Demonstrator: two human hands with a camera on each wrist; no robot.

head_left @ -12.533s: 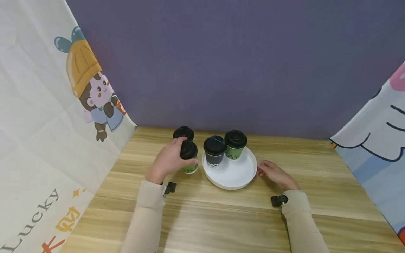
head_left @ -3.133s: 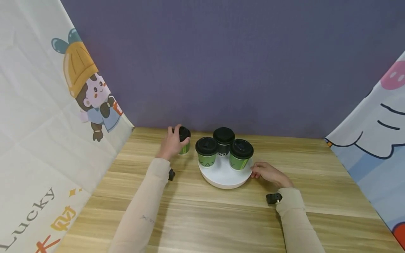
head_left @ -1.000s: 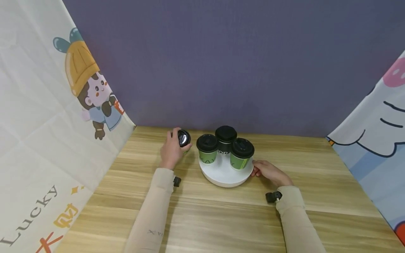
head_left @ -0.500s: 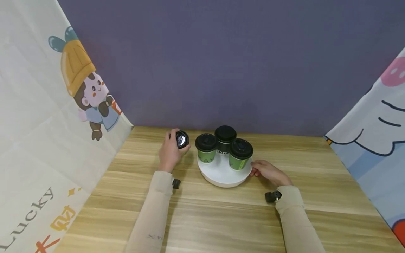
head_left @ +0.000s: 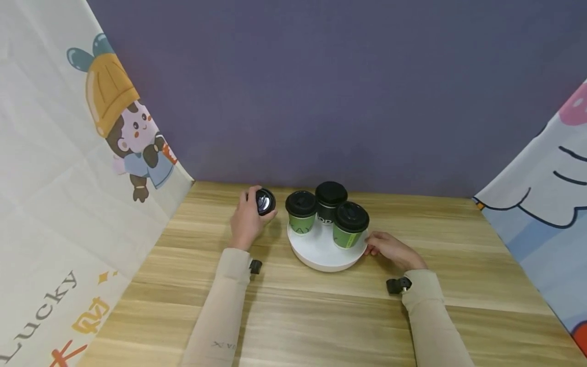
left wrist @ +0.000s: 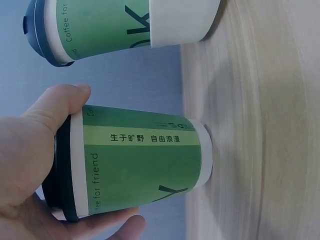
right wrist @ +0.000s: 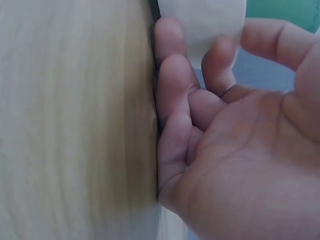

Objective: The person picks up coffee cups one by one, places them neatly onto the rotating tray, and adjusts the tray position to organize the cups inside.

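My left hand [head_left: 246, 220] grips a green paper coffee cup [left wrist: 142, 165] around its black lid [head_left: 265, 202], thumb on one side and fingers on the other. The cup leans so that the lid faces the head camera, its base close over the table in the left wrist view. To its right stands a round white tray [head_left: 321, 255] carrying three lidded cups: a green one [head_left: 301, 224] at left, a dark one [head_left: 331, 196] behind and a green one [head_left: 346, 238] at right. My right hand [head_left: 394, 251] holds the tray's right rim between thumb and curled fingers.
The wooden table [head_left: 312, 316] ends at a purple-grey backdrop [head_left: 339, 102] close behind the cups. Printed cloth panels border it, a white one [head_left: 55, 168] at left and another [head_left: 550, 204] at right.
Since the oldest frame, the green cup once in my left hand has joined the tray, and the cups there have shifted round. My left hand has taken the back-left cup and tipped it.
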